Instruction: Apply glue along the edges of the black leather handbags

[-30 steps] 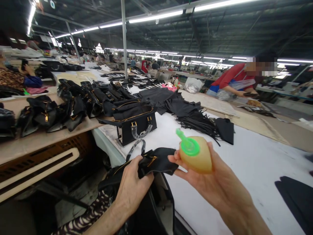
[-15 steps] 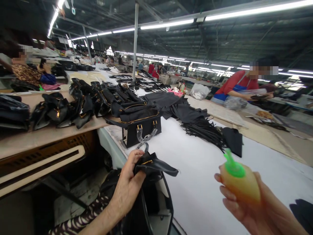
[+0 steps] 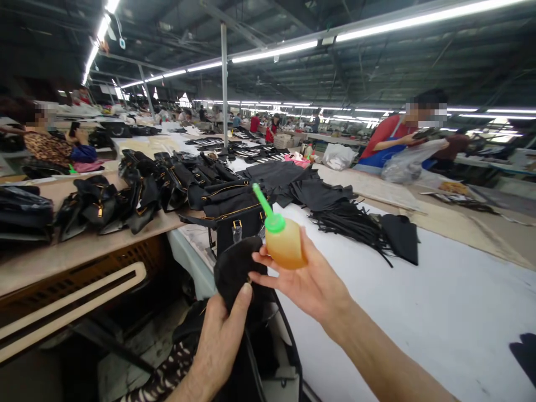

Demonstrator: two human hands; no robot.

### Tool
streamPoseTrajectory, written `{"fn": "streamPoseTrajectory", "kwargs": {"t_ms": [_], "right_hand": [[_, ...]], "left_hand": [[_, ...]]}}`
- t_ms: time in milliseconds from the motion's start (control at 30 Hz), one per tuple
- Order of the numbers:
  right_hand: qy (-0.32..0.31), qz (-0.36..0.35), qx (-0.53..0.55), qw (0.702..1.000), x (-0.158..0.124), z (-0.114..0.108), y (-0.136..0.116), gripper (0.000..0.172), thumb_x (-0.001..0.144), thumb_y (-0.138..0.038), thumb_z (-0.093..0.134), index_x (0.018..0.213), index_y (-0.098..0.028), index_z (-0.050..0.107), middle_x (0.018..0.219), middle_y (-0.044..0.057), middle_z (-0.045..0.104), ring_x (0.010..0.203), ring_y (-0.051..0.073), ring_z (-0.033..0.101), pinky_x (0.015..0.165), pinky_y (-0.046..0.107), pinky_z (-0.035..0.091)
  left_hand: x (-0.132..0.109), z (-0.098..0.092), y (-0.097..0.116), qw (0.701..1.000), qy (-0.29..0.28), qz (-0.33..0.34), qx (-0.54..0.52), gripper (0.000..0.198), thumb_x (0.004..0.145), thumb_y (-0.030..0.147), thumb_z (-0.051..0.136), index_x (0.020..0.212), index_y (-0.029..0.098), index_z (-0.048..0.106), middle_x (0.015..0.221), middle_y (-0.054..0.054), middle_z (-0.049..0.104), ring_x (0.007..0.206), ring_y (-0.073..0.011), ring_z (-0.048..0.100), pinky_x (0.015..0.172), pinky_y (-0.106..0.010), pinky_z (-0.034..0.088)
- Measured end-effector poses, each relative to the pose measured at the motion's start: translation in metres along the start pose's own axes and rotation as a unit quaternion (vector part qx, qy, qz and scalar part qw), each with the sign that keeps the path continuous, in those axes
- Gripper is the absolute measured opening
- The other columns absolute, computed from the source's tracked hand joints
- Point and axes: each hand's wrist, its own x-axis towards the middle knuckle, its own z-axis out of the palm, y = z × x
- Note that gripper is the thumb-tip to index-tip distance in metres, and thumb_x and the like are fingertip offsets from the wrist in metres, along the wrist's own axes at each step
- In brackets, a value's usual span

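My right hand (image 3: 307,285) is closed round a small squeeze bottle (image 3: 285,244) of amber liquid with a green cap and a long green nozzle pointing up and left. My left hand (image 3: 224,332) grips a black leather piece (image 3: 234,267), held upright just left of the bottle, thumb pressed on its face. The two hands are close together above the near edge of the white table (image 3: 377,312). A black handbag (image 3: 238,215) with gold zip stands right behind them.
A row of black bags (image 3: 125,192) lies on a wooden bench (image 3: 84,245) at left. Black fabric pieces and fringed strips (image 3: 347,220) sit mid-table. A person in red (image 3: 393,142) works at the far right; another sits far left.
My right hand brought the bottle from the lower right up and left, next to the leather. My left hand raised the leather piece and turned it upright.
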Motion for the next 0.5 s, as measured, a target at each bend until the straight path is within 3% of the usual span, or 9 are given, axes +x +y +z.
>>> {"fn": "streamPoseTrajectory", "kwargs": {"t_ms": [67, 200, 267, 367, 467, 500], "right_hand": [[-0.011, 0.025, -0.005, 1.0, 0.014, 0.004, 0.003, 0.056, 0.097, -0.051, 0.028, 0.102, -0.007, 0.063, 0.091, 0.014, 0.064, 0.095, 0.027, 0.057, 0.092, 0.056, 0.037], [-0.03, 0.069, -0.011, 0.997, 0.036, 0.01, 0.013, 0.057, 0.098, -0.05, 0.025, 0.103, -0.005, 0.061, 0.091, 0.014, 0.064, 0.091, 0.025, 0.059, 0.091, 0.053, 0.04], [-0.029, 0.074, -0.012, 0.997, 0.04, 0.012, 0.014, 0.059, 0.098, -0.05, 0.022, 0.103, -0.006, 0.061, 0.089, 0.013, 0.064, 0.091, 0.025, 0.059, 0.091, 0.052, 0.041], [-0.023, 0.056, -0.016, 0.998, 0.031, 0.014, 0.007, 0.06, 0.097, -0.051, 0.021, 0.102, -0.007, 0.062, 0.087, 0.013, 0.064, 0.091, 0.027, 0.06, 0.089, 0.051, 0.043], [-0.003, 0.001, -0.043, 0.999, 0.006, 0.013, -0.015, 0.05, 0.094, -0.052, 0.038, 0.105, -0.01, 0.063, 0.093, 0.014, 0.065, 0.087, 0.027, 0.062, 0.079, 0.042, 0.051], [0.021, -0.04, -0.084, 0.995, -0.005, 0.011, -0.023, 0.044, 0.09, -0.051, 0.048, 0.105, -0.012, 0.063, 0.094, 0.013, 0.066, 0.081, 0.025, 0.063, 0.07, 0.036, 0.054]], "left_hand": [[0.001, -0.001, 0.001, 1.0, 0.007, -0.002, -0.002, 0.048, 0.075, 0.053, 0.057, 0.104, 0.015, 0.063, 0.103, -0.008, 0.068, 0.106, -0.0298, 0.057, 0.088, -0.035, 0.048], [-0.002, 0.006, 0.004, 0.998, -0.047, -0.017, -0.042, 0.05, 0.064, 0.04, 0.071, 0.105, 0.015, 0.06, 0.103, -0.007, 0.068, 0.1, -0.0284, 0.06, 0.08, -0.033, 0.051], [-0.004, 0.01, 0.007, 0.996, -0.008, -0.05, -0.068, 0.053, 0.061, 0.033, 0.073, 0.107, 0.014, 0.059, 0.102, -0.008, 0.068, 0.095, -0.0272, 0.062, 0.079, -0.033, 0.051], [-0.003, 0.009, 0.011, 0.989, 0.073, -0.068, -0.113, 0.048, 0.061, 0.03, 0.071, 0.105, 0.013, 0.061, 0.102, -0.008, 0.069, 0.098, -0.0267, 0.061, 0.086, -0.034, 0.049], [0.002, 0.001, 0.014, 0.985, 0.074, -0.079, -0.138, 0.038, 0.059, 0.028, 0.072, 0.093, 0.013, 0.066, 0.094, -0.008, 0.07, 0.096, -0.0273, 0.062, 0.086, -0.035, 0.049], [0.003, -0.001, 0.014, 0.984, 0.071, -0.084, -0.14, 0.034, 0.059, 0.028, 0.072, 0.089, 0.013, 0.066, 0.091, -0.007, 0.07, 0.094, -0.0272, 0.062, 0.085, -0.034, 0.049]]}}
